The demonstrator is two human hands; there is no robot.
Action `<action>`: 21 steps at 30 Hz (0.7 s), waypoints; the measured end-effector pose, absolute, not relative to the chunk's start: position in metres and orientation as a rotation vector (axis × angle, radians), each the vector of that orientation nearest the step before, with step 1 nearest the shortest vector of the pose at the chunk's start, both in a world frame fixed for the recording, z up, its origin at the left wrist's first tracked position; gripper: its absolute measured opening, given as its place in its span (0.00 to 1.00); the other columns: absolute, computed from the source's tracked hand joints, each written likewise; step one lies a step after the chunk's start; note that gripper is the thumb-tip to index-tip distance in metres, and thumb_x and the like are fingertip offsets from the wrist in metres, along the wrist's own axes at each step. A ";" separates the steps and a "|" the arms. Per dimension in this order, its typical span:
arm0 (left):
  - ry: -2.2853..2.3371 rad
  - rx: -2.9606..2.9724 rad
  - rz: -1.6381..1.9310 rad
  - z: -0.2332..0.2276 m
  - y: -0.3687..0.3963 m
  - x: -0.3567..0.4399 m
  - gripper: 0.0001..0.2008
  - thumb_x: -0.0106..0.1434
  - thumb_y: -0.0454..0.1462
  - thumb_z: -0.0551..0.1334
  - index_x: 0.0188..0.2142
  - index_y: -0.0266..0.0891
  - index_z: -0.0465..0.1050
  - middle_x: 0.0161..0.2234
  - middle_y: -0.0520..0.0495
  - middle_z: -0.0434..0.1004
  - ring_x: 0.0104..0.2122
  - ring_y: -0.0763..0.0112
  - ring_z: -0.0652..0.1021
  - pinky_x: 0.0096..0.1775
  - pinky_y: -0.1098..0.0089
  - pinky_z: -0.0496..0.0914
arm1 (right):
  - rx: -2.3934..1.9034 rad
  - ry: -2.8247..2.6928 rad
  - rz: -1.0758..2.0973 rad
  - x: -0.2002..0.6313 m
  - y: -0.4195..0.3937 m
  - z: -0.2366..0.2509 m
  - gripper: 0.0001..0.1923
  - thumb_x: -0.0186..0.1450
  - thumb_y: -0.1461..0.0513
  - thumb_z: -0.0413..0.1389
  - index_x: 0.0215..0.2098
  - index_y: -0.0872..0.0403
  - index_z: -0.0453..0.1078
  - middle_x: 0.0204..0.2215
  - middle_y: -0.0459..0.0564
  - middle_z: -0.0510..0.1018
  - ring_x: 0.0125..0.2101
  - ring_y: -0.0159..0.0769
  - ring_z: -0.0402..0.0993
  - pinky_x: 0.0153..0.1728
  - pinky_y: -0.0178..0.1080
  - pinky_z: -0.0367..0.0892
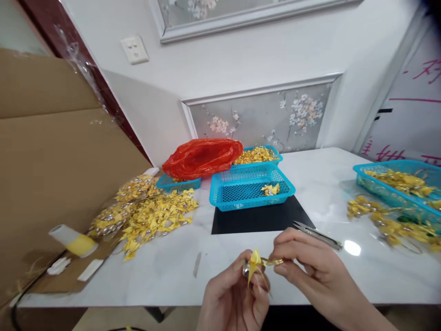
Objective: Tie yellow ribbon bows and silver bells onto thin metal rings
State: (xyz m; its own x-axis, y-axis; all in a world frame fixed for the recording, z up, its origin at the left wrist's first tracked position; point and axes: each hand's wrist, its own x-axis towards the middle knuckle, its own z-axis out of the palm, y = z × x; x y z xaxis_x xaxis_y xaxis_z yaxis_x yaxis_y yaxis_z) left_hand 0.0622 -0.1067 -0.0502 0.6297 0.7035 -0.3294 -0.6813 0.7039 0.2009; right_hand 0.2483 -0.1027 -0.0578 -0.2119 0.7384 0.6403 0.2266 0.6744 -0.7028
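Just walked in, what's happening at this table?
A person is handling a small yellow piece with a silver ball: the left hand holds it and the right hand pinches a gold strand beside it. Ahead, a blue basket has a small yellow clump at its right side. A metal tool lies beyond the right hand; a yellow heap sits left.

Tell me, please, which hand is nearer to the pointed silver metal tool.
Right. The right hand is just on the near side of the pointed silver metal tool; the left hand is farther away, to the left.
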 end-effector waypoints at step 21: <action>0.916 1.070 1.185 -0.050 -0.114 0.084 0.21 0.59 0.41 0.70 0.51 0.49 0.67 0.31 0.52 0.82 0.29 0.70 0.80 0.31 0.71 0.75 | -0.962 -1.930 0.707 0.247 -0.070 -0.014 0.08 0.65 0.66 0.59 0.27 0.53 0.73 0.23 0.41 0.71 0.24 0.26 0.65 0.25 0.31 0.59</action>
